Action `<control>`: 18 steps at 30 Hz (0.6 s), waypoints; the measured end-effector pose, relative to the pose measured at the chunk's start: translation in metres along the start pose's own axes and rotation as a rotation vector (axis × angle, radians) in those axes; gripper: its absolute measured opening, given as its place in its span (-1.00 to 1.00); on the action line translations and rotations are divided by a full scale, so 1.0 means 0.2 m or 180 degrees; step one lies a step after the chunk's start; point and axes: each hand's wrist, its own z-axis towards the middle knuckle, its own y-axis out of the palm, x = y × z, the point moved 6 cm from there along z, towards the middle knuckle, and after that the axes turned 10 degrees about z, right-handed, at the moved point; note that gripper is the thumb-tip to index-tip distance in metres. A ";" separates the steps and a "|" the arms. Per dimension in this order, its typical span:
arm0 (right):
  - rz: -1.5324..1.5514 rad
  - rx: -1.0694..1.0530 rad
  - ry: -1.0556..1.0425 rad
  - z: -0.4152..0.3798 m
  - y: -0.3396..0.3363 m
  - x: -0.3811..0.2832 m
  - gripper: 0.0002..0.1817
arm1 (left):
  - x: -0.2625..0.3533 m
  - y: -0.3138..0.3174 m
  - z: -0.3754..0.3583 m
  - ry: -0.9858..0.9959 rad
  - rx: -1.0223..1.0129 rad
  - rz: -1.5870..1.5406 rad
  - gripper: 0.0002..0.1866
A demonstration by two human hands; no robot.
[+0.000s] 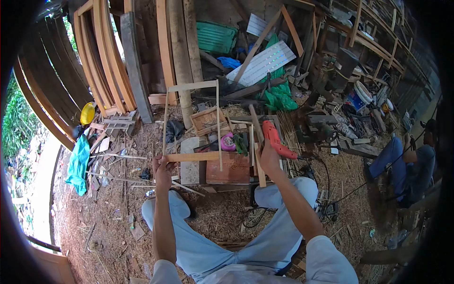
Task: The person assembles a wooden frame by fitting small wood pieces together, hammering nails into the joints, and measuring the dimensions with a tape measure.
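Note:
My left hand (163, 169) is closed on the lower left corner of a light wooden frame (194, 86), made of thin strips with a wider slat across its lower part. The frame stands up in front of me, above a reddish-brown wooden board (229, 171). My right hand (269, 160) is closed around a red power drill (273, 133), with its cord trailing off to the right. Part of the grip is hidden by the hand. Beside that hand are upright wooden strips (259, 174). A pink round object (228, 142) lies behind the frame.
A shallow wooden box (208, 121) sits beyond the frame. Curved timber pieces (101, 57) lean at the back left, near a teal cloth (78, 165). Green crate (216, 37) and white panel (262, 63) stand behind. Another person (411, 163) sits at right. Shavings cover the ground.

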 end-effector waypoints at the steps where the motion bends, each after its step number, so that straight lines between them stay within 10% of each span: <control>1: -0.0016 0.0000 0.0016 0.02 -0.02 0.02 -0.71 | 0.00 0.02 0.00 0.0016 -0.0071 -0.0050 -0.87; 18: -0.0688 0.0149 0.0395 0.00 -0.02 0.30 -0.64 | -0.12 0.15 0.04 0.0052 -0.0142 0.0108 -0.77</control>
